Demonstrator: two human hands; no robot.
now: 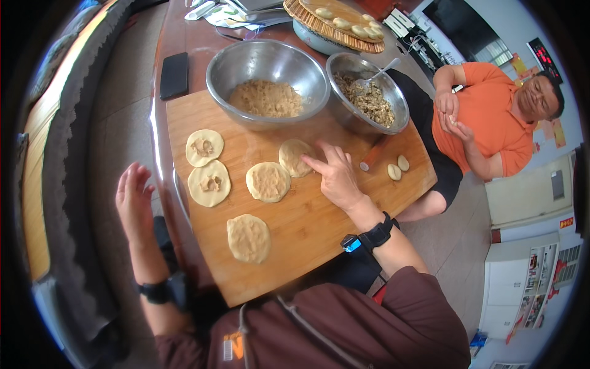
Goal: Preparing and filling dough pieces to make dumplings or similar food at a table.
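Observation:
Several flat round dough wrappers lie on a wooden board (319,227). My right hand (335,175) rests on the board, its index finger pressing the edge of one wrapper (294,157). Beside it lies another wrapper (268,182), and a third (248,238) sits nearer me. Two wrappers at the left (204,147) (209,183) carry a dab of filling. My left hand (134,200) hovers open off the board's left edge, holding nothing.
Two steel bowls stand at the board's far edge: one with crumbly filling (267,74), one with dark filling and a spoon (369,92). Two small dough lumps (397,168) lie right. A phone (174,75), a woven tray of dumplings (335,24), and a seated person in orange (485,117).

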